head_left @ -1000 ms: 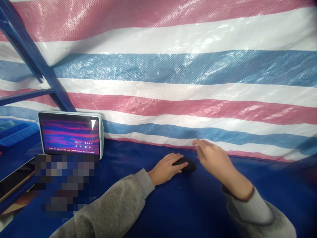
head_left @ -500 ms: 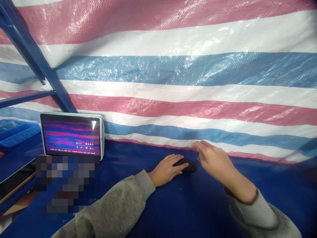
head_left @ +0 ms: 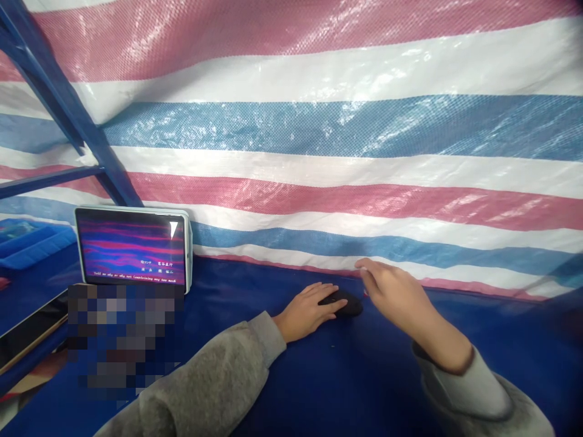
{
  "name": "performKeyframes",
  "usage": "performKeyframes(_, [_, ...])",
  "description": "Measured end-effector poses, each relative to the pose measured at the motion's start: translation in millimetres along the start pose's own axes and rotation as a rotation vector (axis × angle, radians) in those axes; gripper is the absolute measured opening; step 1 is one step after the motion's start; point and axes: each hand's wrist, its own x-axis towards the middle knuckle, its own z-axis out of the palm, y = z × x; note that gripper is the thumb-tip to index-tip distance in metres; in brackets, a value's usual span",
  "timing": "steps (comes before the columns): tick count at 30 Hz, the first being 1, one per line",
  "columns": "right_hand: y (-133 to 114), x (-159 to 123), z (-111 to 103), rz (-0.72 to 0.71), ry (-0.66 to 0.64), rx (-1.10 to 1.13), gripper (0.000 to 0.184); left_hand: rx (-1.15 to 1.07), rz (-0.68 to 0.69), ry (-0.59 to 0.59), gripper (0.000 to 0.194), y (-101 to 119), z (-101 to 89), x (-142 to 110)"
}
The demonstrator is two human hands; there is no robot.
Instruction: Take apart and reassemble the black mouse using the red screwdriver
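Note:
A black computer mouse (head_left: 350, 304) lies on the blue tabletop (head_left: 341, 376). My left hand (head_left: 307, 311) grips it from the left, the fingers along its far side and the thumb on the near side. Just right of the mouse, my right hand (head_left: 392, 297) is raised above the table with its fingers bent into a pinch. A small pale spot shows at the fingertips, but what they hold, if anything, is too small to tell. Part of the mouse is hidden under my left fingers.
A tablet (head_left: 132, 249) in a pale case stands upright at the left. A phone (head_left: 34, 328) lies before it, beside a blurred-out patch. Blue trays (head_left: 40, 246) sit at the far left. Striped plastic sheeting (head_left: 319, 127) hangs behind the table, and a blue metal frame (head_left: 82, 115) slants down.
The view has shifted slightly, so the tablet appears a little further right. My left hand stays on the mouse, and my right hand keeps its pinch with hardly any movement.

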Motion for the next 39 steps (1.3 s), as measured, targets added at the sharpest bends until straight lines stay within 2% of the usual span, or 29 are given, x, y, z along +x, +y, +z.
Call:
performKeyframes(6, [-0.5, -0.1, 0.8, -0.092, 0.014, -0.032, 0.038, -0.007, -0.006, 0.015, 0.039, 0.0, -0.2, 0.0])
performKeyframes(11, [1.2, 0.0, 1.7, -0.039, 0.020, -0.011, 0.033, -0.006, -0.005, 0.013, 0.039, 1.1, -2.0, 0.6])
performKeyframes(17, [1.3, 0.4, 3.5, -0.073, 0.078, -0.025, 0.027, 0.007, 0.004, 0.004, 0.039, 0.8, -1.0, 0.3])
performKeyframes(27, [1.0, 3.0, 7.4, 0.011, 0.087, -0.028, 0.028, 0.011, -0.007, 0.020, 0.039, 0.4, 0.1, 0.1])
performKeyframes(32, [-0.1, 2.6, 8.4, -0.049, 0.116, -0.038, 0.039, 0.012, -0.016, 0.014, 0.040, 0.4, 0.6, -0.3])
performKeyframes(36, [1.2, 2.9, 9.9, -0.038, 0.142, -0.045, 0.032, 0.012, -0.012, 0.013, 0.039, 0.4, 0.3, -0.4])
performKeyframes(39, [2.1, 2.9, 10.7, -0.054, 0.146, -0.052, 0.034, 0.005, -0.015, 0.014, 0.039, 0.8, -0.5, -0.2])
